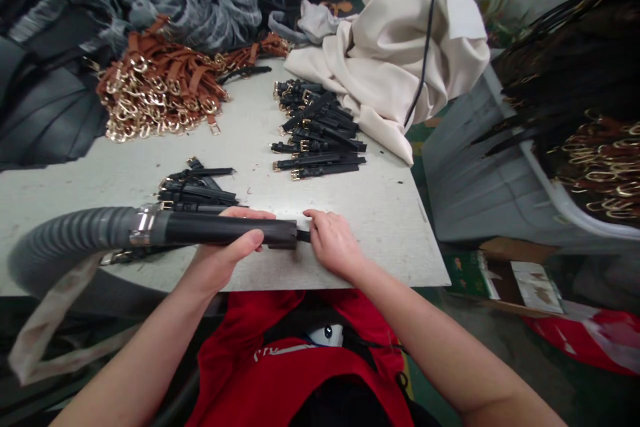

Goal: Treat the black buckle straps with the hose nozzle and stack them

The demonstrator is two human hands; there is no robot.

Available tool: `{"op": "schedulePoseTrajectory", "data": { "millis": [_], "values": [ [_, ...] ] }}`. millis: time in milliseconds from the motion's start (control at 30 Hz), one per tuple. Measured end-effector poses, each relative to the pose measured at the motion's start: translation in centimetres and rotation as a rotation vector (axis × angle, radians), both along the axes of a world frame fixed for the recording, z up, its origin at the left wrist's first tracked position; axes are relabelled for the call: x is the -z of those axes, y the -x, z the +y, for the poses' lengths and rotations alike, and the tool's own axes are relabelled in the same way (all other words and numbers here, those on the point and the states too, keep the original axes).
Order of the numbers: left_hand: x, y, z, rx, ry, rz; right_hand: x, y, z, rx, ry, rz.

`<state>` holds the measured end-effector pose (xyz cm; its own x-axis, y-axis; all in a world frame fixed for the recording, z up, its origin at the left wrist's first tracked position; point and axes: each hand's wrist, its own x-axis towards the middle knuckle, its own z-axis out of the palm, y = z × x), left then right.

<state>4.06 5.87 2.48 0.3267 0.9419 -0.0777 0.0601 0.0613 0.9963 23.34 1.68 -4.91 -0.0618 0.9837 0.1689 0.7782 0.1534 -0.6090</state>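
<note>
My left hand (227,250) is wrapped round a black tube nozzle (200,229), which a metal clamp joins to a grey corrugated hose (90,230). At the nozzle's open end, my right hand (335,240) has its fingers closed on a short black strap (303,235) that shows between hand and tube mouth. How far the strap reaches inside is hidden. Beyond the nozzle lies a small pile of black buckled straps (200,188). Farther back is a second stack of black buckled straps (320,130).
Brown straps with gold-coloured hardware (160,87) are heaped at the back left, beside dark wrapped bundles (190,0). Cream fabric (400,47) covers the back right of the table (390,220). A grey bin (465,167) and an opened carton (520,280) stand to the right.
</note>
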Motion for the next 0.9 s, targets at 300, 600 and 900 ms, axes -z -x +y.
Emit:
{"op": "schedulePoseTrajectory", "data": {
  "millis": [300,600,900],
  "values": [
    [-0.2,0.2,0.4,0.035,0.006,0.047,-0.3,-0.1,0.0,-0.006,0.040,-0.045],
    [-0.1,1.1,-0.2,-0.090,0.074,-0.102,-0.2,-0.3,0.1,-0.014,0.040,-0.079],
    [-0.6,6.1,-3.5,-0.380,0.155,-0.303,-1.0,-0.2,-0.9,-0.032,-0.170,-0.207]
  ]
}}
